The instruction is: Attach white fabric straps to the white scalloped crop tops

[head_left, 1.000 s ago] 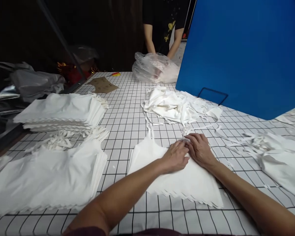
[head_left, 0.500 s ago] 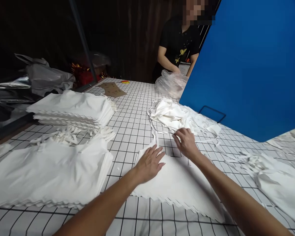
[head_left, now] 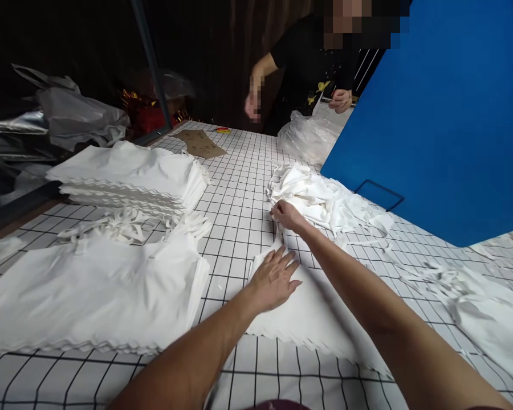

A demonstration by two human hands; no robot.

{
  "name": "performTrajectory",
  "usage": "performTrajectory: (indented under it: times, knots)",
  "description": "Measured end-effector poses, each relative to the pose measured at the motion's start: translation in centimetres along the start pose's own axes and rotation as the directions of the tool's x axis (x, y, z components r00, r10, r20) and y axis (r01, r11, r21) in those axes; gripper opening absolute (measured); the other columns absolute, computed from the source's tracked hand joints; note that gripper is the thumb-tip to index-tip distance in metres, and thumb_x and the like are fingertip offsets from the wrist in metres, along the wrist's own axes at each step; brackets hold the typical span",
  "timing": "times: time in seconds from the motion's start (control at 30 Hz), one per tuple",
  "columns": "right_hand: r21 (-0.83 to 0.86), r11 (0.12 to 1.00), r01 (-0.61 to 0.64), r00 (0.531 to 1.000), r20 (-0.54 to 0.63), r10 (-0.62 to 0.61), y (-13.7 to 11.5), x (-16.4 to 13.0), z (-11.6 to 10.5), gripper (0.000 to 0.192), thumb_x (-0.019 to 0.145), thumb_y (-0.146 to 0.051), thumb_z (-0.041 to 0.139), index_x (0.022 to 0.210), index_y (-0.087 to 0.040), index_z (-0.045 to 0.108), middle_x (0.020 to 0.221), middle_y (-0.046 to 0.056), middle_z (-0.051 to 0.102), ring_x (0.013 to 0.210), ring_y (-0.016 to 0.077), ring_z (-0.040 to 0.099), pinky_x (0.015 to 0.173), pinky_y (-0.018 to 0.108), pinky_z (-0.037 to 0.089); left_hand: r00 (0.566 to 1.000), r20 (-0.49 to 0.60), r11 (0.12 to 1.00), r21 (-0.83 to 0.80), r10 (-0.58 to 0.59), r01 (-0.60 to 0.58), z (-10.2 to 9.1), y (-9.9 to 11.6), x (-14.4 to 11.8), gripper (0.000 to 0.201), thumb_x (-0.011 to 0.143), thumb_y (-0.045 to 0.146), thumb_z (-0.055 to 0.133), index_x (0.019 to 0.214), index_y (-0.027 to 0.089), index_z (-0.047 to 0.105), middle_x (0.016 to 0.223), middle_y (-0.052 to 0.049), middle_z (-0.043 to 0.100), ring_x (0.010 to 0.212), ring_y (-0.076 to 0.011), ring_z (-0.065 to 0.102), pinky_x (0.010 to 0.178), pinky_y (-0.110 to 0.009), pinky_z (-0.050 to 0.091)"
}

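Note:
A white camisole-like top (head_left: 316, 319) with a wavy hem lies flat on the grid-patterned table in front of me. My left hand (head_left: 276, 279) rests palm down on its upper left part, fingers spread. Beyond it, my right hand (head_left: 287, 216) is closed in a pinch at the upper end of a white strap (head_left: 281, 234) that rises from the top's left corner. The fingertips are partly hidden. Right behind that hand is a loose heap of white tops (head_left: 310, 193) with tangled straps.
Two neat stacks of white tops, a near one (head_left: 94, 290) and a far one (head_left: 128, 173), stand on the left. More white tops (head_left: 496, 319) lie at right. A blue board (head_left: 444, 114) leans over the right side. Across the table, a person (head_left: 312, 62) stands by clear plastic (head_left: 308, 136).
My right hand has moved left and away from me to the strap and closed there. My left hand stays flat on the top. The person opposite has lifted and spread their hands.

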State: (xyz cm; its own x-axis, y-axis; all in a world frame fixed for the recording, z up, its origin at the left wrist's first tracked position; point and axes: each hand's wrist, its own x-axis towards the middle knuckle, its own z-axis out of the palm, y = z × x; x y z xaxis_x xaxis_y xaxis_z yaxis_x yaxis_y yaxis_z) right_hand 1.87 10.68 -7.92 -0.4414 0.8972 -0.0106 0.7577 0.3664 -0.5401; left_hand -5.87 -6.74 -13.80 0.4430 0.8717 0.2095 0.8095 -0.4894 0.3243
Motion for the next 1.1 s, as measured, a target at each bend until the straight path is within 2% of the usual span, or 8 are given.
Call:
performTrajectory:
  times: [0.1, 0.17, 0.23, 0.3, 0.4, 0.47, 0.8, 1.1]
  knots:
    - [0.347, 0.908, 0.235, 0.950, 0.117, -0.291, -0.4, -4.3, -4.2, 0.026, 0.100, -0.034, 0.040, 0.114, -0.017, 0.053, 0.110, 0.011, 0.068, 0.097, 0.0198, 0.063, 0.086, 0.036, 0.049, 1.000, -0.013, 1.000, -0.003, 0.003, -0.003, -0.3, 0.0, 0.1, 0.046, 0.102, 0.044, 0.038, 0.141, 0.021, 0.051, 0.155, -0.007, 0.044, 0.150, -0.0281, 0.027, 0.122, -0.049, 0.026]
    - [0.566, 0.765, 0.305, 0.770, 0.327, -0.549, -0.8, -8.4, -7.4, 0.026, 0.096, -0.041, 0.053, 0.108, -0.019, 0.061, 0.104, 0.009, 0.069, 0.096, 0.0207, 0.064, 0.087, 0.038, 0.050, 1.000, -0.011, 1.000, -0.018, 0.024, -0.024, -0.5, 0.1, 0.1, 0.043, 0.101, 0.042, 0.043, 0.138, 0.022, 0.053, 0.152, -0.007, 0.047, 0.148, -0.0289, 0.030, 0.122, -0.048, 0.026]
    - [0.550, 0.789, 0.273, 0.547, 0.586, -0.598, -1.0, -12.2, -9.9, 0.025, 0.092, -0.040, 0.060, 0.103, -0.020, 0.070, 0.103, 0.009, 0.071, 0.102, 0.0232, 0.064, 0.092, 0.040, 0.048, 0.999, -0.002, 0.998, -0.046, 0.044, -0.044, -0.7, 0.1, 0.1, 0.043, 0.100, 0.039, 0.045, 0.139, 0.022, 0.052, 0.152, -0.008, 0.046, 0.146, -0.0298, 0.032, 0.122, -0.048, 0.026]
    - [0.475, 0.849, 0.230, 0.593, 0.623, -0.510, -0.6, -15.0, -10.7, 0.027, 0.093, -0.042, 0.059, 0.105, -0.022, 0.073, 0.107, 0.009, 0.071, 0.104, 0.0231, 0.064, 0.091, 0.037, 0.048, 0.999, 0.002, 0.997, -0.065, 0.043, -0.042, -0.9, 0.1, 0.1, 0.046, 0.101, 0.038, 0.043, 0.142, 0.020, 0.047, 0.154, -0.010, 0.043, 0.146, -0.0298, 0.033, 0.121, -0.048, 0.025]
    - [0.425, 0.904, 0.054, 0.876, 0.414, -0.247, 1.4, -16.6, -8.8, 0.039, 0.096, -0.053, 0.051, 0.102, -0.019, 0.070, 0.095, 0.009, 0.070, 0.084, 0.0186, 0.063, 0.074, 0.032, 0.046, 1.000, 0.018, 0.998, -0.054, 0.013, -0.012, -0.9, 0.3, 0.1, 0.047, 0.102, 0.039, 0.039, 0.145, 0.018, 0.043, 0.157, -0.011, 0.039, 0.147, -0.0292, 0.029, 0.121, -0.049, 0.023]
    - [0.440, 0.894, -0.086, 0.940, 0.332, -0.073, 3.0, -16.4, -6.4, 0.046, 0.093, -0.061, 0.050, 0.092, -0.017, 0.065, 0.082, 0.007, 0.065, 0.071, 0.0152, 0.056, 0.064, 0.030, 0.041, 1.000, 0.027, 1.000, -0.030, -0.002, 0.003, -0.9, 0.5, 0.1, 0.045, 0.103, 0.039, 0.038, 0.142, 0.018, 0.046, 0.159, -0.011, 0.035, 0.149, -0.0291, 0.027, 0.122, -0.049, 0.021]
    - [0.467, 0.830, -0.305, 0.928, 0.340, 0.150, 3.1, -12.6, -0.4, 0.058, 0.069, -0.072, 0.073, 0.069, -0.019, 0.049, 0.057, -0.006, 0.037, 0.057, 0.0092, 0.028, 0.054, 0.028, 0.019, 1.000, -0.006, 1.000, -0.013, 0.011, -0.011, -1.4, 0.7, 0.2, 0.023, 0.096, 0.024, 0.048, 0.106, 0.010, 0.064, 0.162, -0.015, 0.027, 0.147, -0.0285, 0.030, 0.123, -0.045, 0.021]
    - [0.605, 0.789, -0.108, 0.848, 0.470, -0.244, 4.7, -16.4, -6.1, 0.043, 0.083, -0.058, 0.068, 0.078, -0.015, 0.071, 0.064, -0.001, 0.047, 0.060, 0.0099, 0.035, 0.059, 0.027, 0.031, 1.000, -0.007, 0.998, -0.067, -0.001, 0.000, -1.4, 0.4, 0.2, 0.038, 0.098, 0.040, 0.051, 0.133, 0.025, 0.056, 0.163, -0.007, 0.022, 0.145, -0.0304, 0.029, 0.119, -0.050, 0.027]
